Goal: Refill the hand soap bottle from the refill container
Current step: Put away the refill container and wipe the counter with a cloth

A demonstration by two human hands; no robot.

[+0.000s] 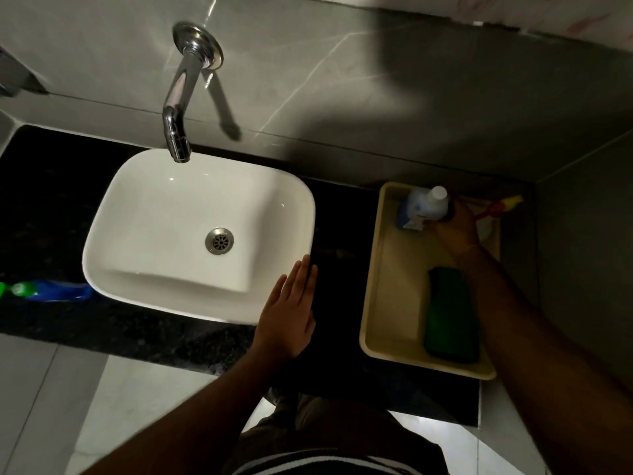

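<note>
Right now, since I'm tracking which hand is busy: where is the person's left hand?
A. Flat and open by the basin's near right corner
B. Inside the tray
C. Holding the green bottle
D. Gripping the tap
A: the left hand lies open, fingers straight, at the white basin's corner, while the right hand reaches into the beige tray.

Black stone counter. White basin on it; beige tray well right. Blue bottle lying at left edge.
</note>
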